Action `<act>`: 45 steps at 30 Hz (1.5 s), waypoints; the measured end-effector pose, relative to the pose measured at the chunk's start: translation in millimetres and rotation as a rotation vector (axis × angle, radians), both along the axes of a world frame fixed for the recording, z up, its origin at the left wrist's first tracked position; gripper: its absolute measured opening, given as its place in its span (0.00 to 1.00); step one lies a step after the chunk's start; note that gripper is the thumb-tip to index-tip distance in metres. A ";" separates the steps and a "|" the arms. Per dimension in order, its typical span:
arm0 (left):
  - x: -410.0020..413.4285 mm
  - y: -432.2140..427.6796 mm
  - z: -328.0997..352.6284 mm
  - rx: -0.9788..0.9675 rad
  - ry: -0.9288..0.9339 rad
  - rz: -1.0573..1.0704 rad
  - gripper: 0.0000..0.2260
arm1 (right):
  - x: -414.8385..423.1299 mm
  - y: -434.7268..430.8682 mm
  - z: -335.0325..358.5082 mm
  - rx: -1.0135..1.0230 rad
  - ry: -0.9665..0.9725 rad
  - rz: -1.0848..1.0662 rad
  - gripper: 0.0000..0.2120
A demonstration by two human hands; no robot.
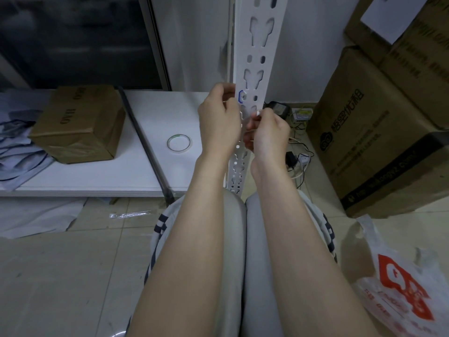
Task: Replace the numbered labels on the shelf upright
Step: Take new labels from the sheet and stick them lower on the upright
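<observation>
Head view: the white perforated shelf upright (258, 42) rises from between the person's knees up past the top of the frame, straight ahead of the camera. Both hands meet on it about midway up. The left hand (218, 120) has its fingers curled round the upright's left edge, the fingertips just beside a small label (240, 97) marked with a blue line that sits on that edge. The right hand (268, 133) is lower and on the other side, fingers bunched tightly against the upright's face; whether it pinches anything I cannot tell. The two hands are close but not touching.

To the left, a low white panel (155, 113) carries a roll of clear tape (179, 142), a brown cardboard box (80, 122) and a dark rod (145, 142) lying along it. Large cartons (379, 132) are stacked on the right, with a power adapter (279, 108) and cables near the wall. A white plastic bag (401, 283) with red print lies on the tiled floor.
</observation>
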State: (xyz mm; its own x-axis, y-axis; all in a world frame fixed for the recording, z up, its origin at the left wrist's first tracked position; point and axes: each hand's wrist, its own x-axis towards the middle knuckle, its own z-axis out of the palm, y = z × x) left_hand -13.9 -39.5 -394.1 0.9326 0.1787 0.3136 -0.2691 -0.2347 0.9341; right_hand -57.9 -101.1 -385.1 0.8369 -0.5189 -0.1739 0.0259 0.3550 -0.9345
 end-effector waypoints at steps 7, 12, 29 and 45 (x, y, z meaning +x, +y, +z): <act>-4.4 -3.6 0.9 0.008 0.013 -0.021 0.09 | -0.5 0.7 1.9 0.001 0.002 -0.007 0.16; -5.7 -5.2 2.3 0.036 0.019 -0.018 0.07 | -2.2 -0.3 1.8 -0.016 0.003 -0.009 0.16; -4.0 -2.2 -0.6 -0.001 -0.002 -0.042 0.14 | 1.4 -1.5 -2.2 -0.010 -0.010 -0.001 0.16; -5.7 0.1 -2.0 0.020 -0.025 -0.099 0.09 | -1.5 -2.7 -1.6 -0.024 -0.001 0.001 0.15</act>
